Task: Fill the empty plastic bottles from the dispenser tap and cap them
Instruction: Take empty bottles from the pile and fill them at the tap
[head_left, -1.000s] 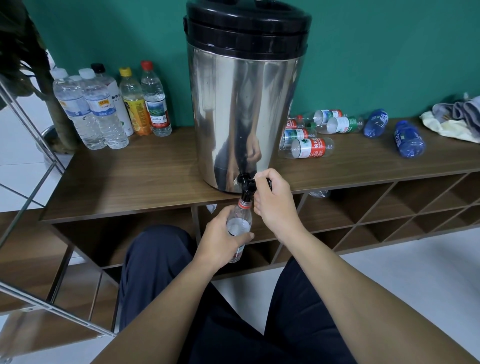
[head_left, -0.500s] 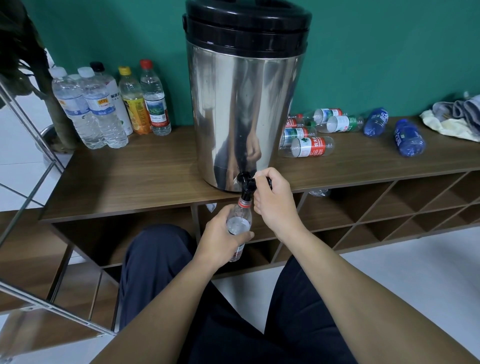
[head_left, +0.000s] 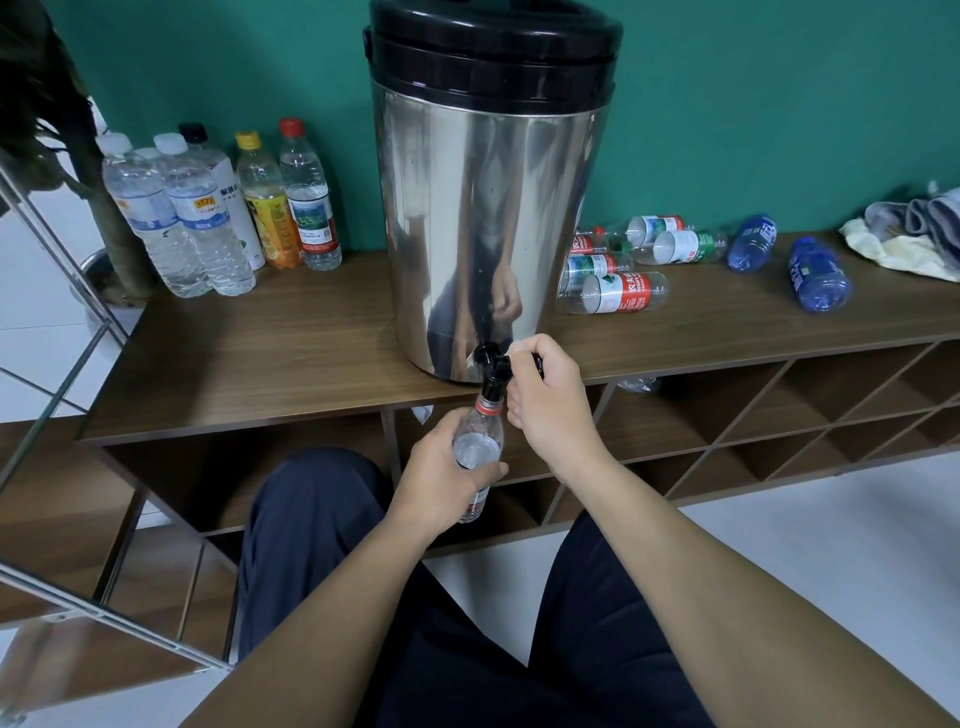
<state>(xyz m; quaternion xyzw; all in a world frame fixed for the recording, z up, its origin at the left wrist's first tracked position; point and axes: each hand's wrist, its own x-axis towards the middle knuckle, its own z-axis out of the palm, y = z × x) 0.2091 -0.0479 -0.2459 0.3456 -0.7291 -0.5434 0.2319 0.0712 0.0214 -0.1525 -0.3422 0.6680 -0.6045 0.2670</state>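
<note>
A tall steel dispenser (head_left: 488, 234) with a black lid stands on the wooden shelf top (head_left: 291, 358). Its black tap (head_left: 493, 366) sticks out over the front edge. My left hand (head_left: 441, 480) grips a clear bottle (head_left: 480, 447) with a red neck ring, its mouth right under the tap, water high inside it. My right hand (head_left: 545, 395) is curled round the tap's lever. Several empty bottles (head_left: 618, 293) lie on their sides to the right of the dispenser, two of them blue (head_left: 818, 273).
Several capped bottles (head_left: 208, 218) stand upright at the back left against the green wall. A heap of cloths (head_left: 914, 239) lies at the far right. Open cubbyholes (head_left: 737, 410) run under the top. A metal frame (head_left: 57, 332) and a plant stand at left.
The water level in the held bottle has crept a little higher. Both hands stay where they were.
</note>
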